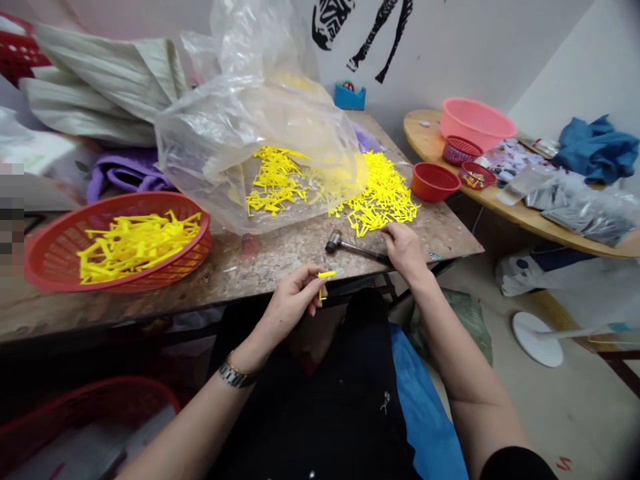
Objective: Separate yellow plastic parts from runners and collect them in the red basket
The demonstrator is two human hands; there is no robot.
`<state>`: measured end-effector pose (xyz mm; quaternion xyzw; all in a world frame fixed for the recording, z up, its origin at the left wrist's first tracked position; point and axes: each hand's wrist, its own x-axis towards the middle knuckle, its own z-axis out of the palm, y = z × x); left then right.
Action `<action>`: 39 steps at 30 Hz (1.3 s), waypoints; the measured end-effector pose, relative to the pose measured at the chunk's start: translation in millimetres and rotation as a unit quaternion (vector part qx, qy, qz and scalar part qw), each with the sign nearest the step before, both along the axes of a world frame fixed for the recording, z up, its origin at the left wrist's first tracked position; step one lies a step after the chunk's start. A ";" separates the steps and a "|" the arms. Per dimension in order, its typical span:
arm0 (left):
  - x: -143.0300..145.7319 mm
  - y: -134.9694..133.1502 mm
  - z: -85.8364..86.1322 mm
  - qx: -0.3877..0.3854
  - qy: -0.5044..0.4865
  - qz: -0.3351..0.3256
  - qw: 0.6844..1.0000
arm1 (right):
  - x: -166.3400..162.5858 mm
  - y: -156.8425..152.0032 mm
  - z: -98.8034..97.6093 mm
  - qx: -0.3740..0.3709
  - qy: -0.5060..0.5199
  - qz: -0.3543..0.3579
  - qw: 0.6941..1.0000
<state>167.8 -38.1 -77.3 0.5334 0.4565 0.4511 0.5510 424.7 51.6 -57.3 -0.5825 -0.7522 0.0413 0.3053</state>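
Observation:
Between the thumb and fingers of my left hand (299, 293) is a small yellow plastic piece (327, 274), held just in front of the table's edge. My right hand (404, 248) rests at the near edge of a loose pile of yellow plastic pieces (383, 193). Its fingers are bent together, and whatever they pinch is hidden. A small hammer (361, 251) with a dark head and metal shaft lies on the table between my hands, its handle end beside my right hand. More yellow pieces (277, 180) spill inside the mouth of a clear plastic bag (215, 140).
A red basket (40, 263) of yellow pieces stands at the left. Near the table's right corner sits a red bowl (435, 183). A blue tape dispenser (350, 97) is at the back. On the round side table (425, 127) are a pink basin (477, 123) and plastic packets (590, 217).

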 end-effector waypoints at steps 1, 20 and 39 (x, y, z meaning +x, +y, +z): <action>-0.4 -0.2 -0.1 0.000 0.001 -0.001 1.000 | 5.4 7.3 -0.1 -0.010 -0.030 -0.019 0.999; 0.3 -2.3 -4.7 -0.016 -0.002 -0.017 1.000 | 17.9 49.8 -11.6 -0.091 -0.113 -0.089 0.985; 6.0 2.9 -2.6 -0.015 -0.010 -0.015 1.000 | 38.8 37.4 8.2 -0.087 -0.070 -0.093 0.989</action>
